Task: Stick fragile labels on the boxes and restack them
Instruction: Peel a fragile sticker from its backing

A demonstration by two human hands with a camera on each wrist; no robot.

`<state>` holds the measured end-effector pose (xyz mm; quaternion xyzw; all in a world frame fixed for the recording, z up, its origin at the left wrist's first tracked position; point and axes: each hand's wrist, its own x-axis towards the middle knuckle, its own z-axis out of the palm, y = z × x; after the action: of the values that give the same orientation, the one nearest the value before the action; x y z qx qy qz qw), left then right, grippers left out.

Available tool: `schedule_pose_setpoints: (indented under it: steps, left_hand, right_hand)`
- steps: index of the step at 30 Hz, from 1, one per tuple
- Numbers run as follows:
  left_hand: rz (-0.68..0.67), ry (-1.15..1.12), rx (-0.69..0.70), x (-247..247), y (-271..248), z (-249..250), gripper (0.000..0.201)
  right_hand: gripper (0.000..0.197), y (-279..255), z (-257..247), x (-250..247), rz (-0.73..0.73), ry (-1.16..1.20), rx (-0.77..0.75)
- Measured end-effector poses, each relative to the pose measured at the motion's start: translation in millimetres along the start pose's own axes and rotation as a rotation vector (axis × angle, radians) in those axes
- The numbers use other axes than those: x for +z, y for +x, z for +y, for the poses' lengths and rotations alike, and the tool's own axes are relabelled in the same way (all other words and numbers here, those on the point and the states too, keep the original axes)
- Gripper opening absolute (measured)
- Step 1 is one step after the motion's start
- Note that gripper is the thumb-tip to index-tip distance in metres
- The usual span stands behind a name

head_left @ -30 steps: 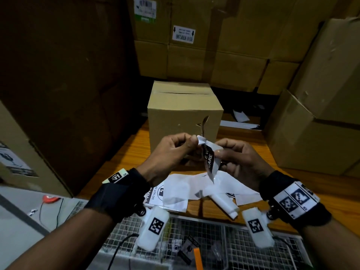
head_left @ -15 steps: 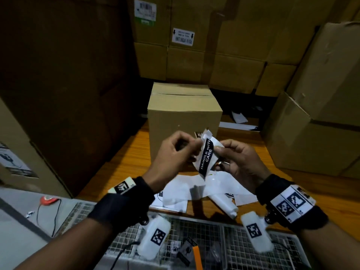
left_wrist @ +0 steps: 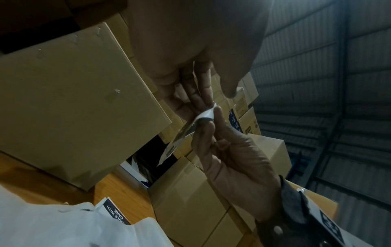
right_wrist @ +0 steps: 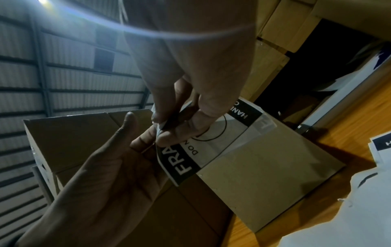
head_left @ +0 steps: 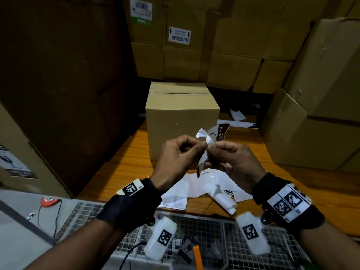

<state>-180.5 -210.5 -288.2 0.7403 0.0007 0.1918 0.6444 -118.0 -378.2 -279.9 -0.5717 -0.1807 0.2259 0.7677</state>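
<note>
While both hands pinch it, fragile label [head_left: 212, 139] curled, box [head_left: 181, 117] behind

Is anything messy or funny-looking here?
Yes. White paper scraps lie loose and crumpled on the wooden table beside the small box. The fragile label is curled and bent while the left hand and right hand pinch it. More scraps lie behind the box.

label [right_wrist: 213, 143]: thin printed paper, slight sheen, pinched at fingertips | box [head_left: 181, 121] beyond fingers: matt brown cardboard | table [head_left: 126, 168] below fingers: varnished wood, glossy | basket [head_left: 214, 230]: probably metal wire mesh
</note>
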Motion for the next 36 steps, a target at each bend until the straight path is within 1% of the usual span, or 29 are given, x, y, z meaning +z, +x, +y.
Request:
schedule_pose_setpoints:
  steps: [3, 5, 8, 12, 15, 20, 23, 27, 32, 36]
  left_hand:
    - [0.012, 0.008, -0.018, 0, 0, -2, 0.009]
    - [0.026, 0.034, -0.003, 0, 1, -4, 0.007]
    - [0.031, 0.048, 0.015, 0, -1, -6, 0.009]
    - [-0.009, -0.022, -0.003, 1, -3, -2, 0.02]
    - [-0.023, -0.064, -0.05, 2, -2, 0, 0.027]
    - [-0.036, -0.151, -0.109, -1, -1, -1, 0.019]
    - [-0.014, -0.149, -0.104, -3, -1, -4, 0.016]
    - [0.002, -0.059, -0.072, -2, -1, -9, 0.015]
    - [-0.083, -0.069, -0.113, -6, 1, -8, 0.015]
    - [-0.126, -0.102, -0.13, -7, 1, -7, 0.016]
  right_hand:
    - [0.034, -2, -1, 3, -0.018, -0.024, 0.002]
    - [0.031, -4, -2, 5, -0.027, -0.041, -0.003]
    - [0.03, -4, 0, 6, -0.022, -0.088, -0.028]
    - [0.032, -5, 3, 6, 0.046, -0.152, -0.095]
    - [0.031, -6, 5, 8, 0.063, -0.2, -0.143]
    - [0.027, -8, 3, 11, 0.043, -0.313, -0.198]
    - [0.027, -7, 4, 10, 0.028, -0.336, -0.209]
    - [0.025, -6, 6, 10, 0.009, -0.306, -0.178]
    - [0.025, -5, 7, 10, -0.013, -0.145, -0.059]
    - [0.01, -4, 8, 10, -0.015, -0.091, 0.001]
